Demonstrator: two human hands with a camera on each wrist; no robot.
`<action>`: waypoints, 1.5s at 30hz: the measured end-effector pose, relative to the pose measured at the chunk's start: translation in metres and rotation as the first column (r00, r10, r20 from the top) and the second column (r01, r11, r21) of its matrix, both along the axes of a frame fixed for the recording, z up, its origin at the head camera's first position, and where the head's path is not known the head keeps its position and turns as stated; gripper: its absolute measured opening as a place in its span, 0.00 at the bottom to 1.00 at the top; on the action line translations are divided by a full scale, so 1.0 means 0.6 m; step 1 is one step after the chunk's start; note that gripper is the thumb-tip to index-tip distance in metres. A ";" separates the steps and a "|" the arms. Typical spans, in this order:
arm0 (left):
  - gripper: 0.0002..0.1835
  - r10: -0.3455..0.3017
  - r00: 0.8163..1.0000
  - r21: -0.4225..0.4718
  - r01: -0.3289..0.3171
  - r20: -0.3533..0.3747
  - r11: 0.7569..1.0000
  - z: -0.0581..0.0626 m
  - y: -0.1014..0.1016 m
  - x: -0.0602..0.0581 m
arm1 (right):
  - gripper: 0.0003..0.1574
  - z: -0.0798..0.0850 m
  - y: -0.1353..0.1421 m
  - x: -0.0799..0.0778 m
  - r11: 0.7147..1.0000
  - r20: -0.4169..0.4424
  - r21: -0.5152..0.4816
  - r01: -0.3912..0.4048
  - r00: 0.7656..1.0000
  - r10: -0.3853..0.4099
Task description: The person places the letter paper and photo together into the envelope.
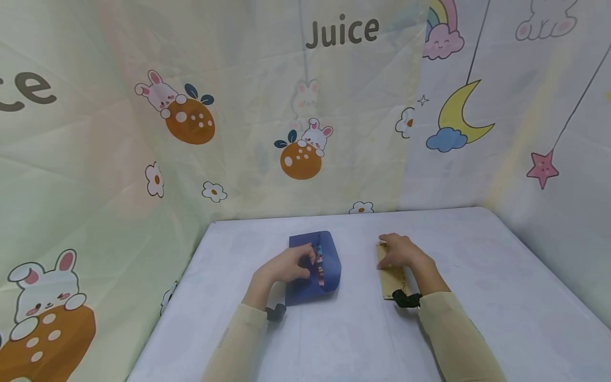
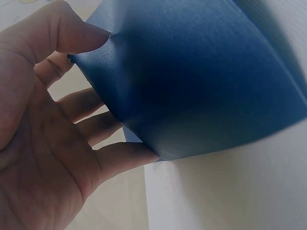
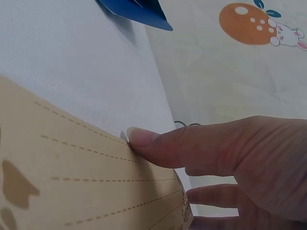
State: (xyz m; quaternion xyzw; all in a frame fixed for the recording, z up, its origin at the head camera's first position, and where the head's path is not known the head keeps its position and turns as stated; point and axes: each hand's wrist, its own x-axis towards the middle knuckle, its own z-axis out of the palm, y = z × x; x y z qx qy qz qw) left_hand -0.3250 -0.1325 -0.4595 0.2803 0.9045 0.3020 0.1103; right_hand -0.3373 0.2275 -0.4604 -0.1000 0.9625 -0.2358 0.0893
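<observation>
A dark blue paper envelope (image 1: 305,289) stands out on the white table, its pointed flap (image 1: 333,268) to the right. A strip of small coloured print (image 1: 320,265) shows along its opening. My left hand (image 1: 286,263) pinches the envelope's edge; in the left wrist view the thumb lies on the blue face (image 2: 192,86) and the fingers reach behind the edge. To the right, my right hand (image 1: 403,252) holds a tan sheet of paper (image 1: 392,281) near its far end, thumb along one edge. Dashed lines and brown marks cover the paper (image 3: 86,163).
The white table (image 1: 353,339) runs back to a printed cloth wall (image 1: 248,132) with rabbits, oranges and flowers. Cloth also hangs close on the left and right sides. Dark wrist bands (image 1: 407,298) sit at both cuffs.
</observation>
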 end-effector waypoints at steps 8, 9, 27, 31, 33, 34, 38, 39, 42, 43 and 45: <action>0.17 0.000 1.000 0.000 0.000 -0.003 1.000 0.005 0.001 0.000 | 0.58 0.003 -0.001 0.001 1.000 -0.006 -0.011 0.006 1.000 -0.006; 0.17 0.000 1.000 -0.001 0.000 -0.004 1.000 0.005 0.001 0.001 | 0.58 0.003 -0.002 0.000 1.000 -0.013 -0.010 0.003 1.000 -0.003; 0.17 0.007 1.000 -0.008 -0.007 -0.005 1.000 -0.001 0.000 -0.002 | 0.58 -0.002 -0.002 -0.010 0.997 -0.058 -0.077 0.000 0.998 -0.005; 0.17 0.006 1.000 -0.003 -0.006 -0.004 1.000 -0.002 0.000 -0.002 | 0.56 -0.003 -0.002 -0.011 0.997 -0.056 -0.074 -0.004 0.998 -0.001; 0.17 0.006 1.000 -0.003 -0.006 -0.004 1.000 -0.002 0.000 -0.002 | 0.54 -0.002 -0.003 -0.011 0.997 -0.055 -0.073 0.002 0.998 -0.006; 0.17 0.006 1.000 -0.003 -0.006 -0.005 1.000 -0.003 0.000 -0.002 | 0.53 -0.001 -0.005 -0.010 0.997 -0.056 -0.071 0.002 0.998 -0.006; 0.18 0.008 1.000 -0.005 -0.008 -0.006 1.000 -0.004 0.000 -0.002 | 0.47 0.004 -0.008 -0.008 0.996 -0.054 -0.085 0.012 0.998 -0.016; 0.18 0.008 1.000 -0.005 -0.008 -0.007 1.000 -0.004 0.001 -0.002 | 0.45 0.005 -0.009 -0.007 0.996 -0.057 -0.091 0.012 0.998 -0.018; 0.18 0.011 1.000 -0.006 -0.011 -0.006 1.000 -0.003 0.001 -0.002 | 0.40 0.008 -0.010 -0.006 0.994 -0.076 -0.106 0.010 0.997 -0.018; 0.18 0.012 1.000 -0.007 -0.012 -0.003 1.000 -0.003 0.001 -0.001 | 0.38 0.008 -0.010 -0.006 0.994 -0.091 -0.107 0.007 0.996 -0.017; 0.18 0.015 1.000 -0.010 -0.015 -0.001 1.000 -0.003 0.001 -0.001 | 0.35 0.008 -0.010 -0.007 0.993 -0.113 -0.115 0.008 0.993 -0.021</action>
